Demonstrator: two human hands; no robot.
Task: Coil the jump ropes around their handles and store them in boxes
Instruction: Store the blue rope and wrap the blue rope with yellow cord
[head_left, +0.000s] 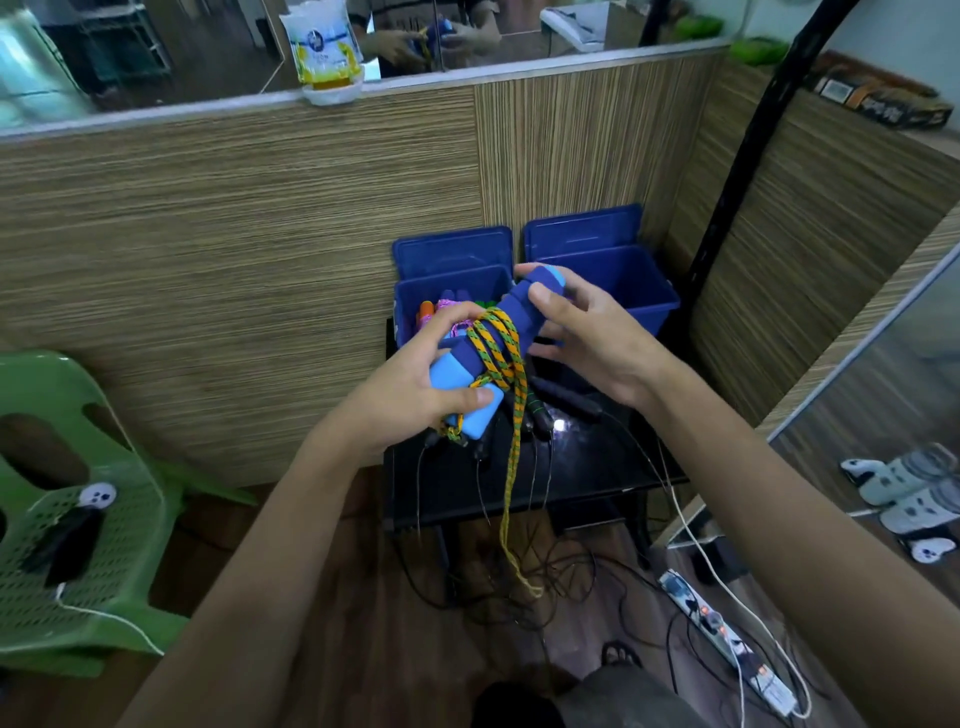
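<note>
Bench: the small black glossy bench (587, 467) stands against the wood-grain partition, with black-handled ropes (566, 397) lying on it, their thin cords trailing over the front edge to the floor.
Boxes: two open blue plastic boxes (631, 291) sit side by side at the back of the bench, lids up; the left one holds coloured handles, the right one's inside cannot be seen.
Hands: the left hand (415, 387) grips the light-blue lower ends of the blue foam handles (498, 332); the right hand (587, 338) curls round their upper end.
Rope: the orange-and-green braided rope (514, 452) wraps the handles several turns, its loose loop hanging below the bench edge.
</note>
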